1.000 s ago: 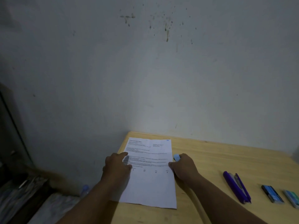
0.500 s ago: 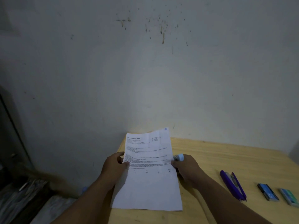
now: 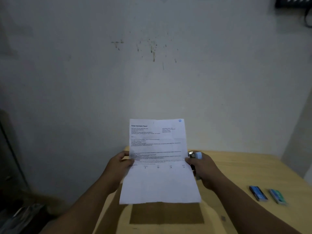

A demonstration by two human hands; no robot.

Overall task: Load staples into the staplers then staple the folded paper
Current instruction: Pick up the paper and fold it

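Both hands held the white printed paper sheet [image 3: 158, 166] up above the pale wooden desk [image 3: 244, 168] — left hand [image 3: 118, 166] pinching its left edge, right hand [image 3: 202, 168] pinching its right edge while clasping a small light-blue stapler [image 3: 196, 155].

Both forearms reach forward from the lower corners and converge toward the middle. The left hand [image 3: 119, 163] is raised, thumb on the near face of what it pinches, fingers curled behind. The right hand [image 3: 203, 168] is level with it, thumb likewise in front, its fingers closed around something held in the palm.
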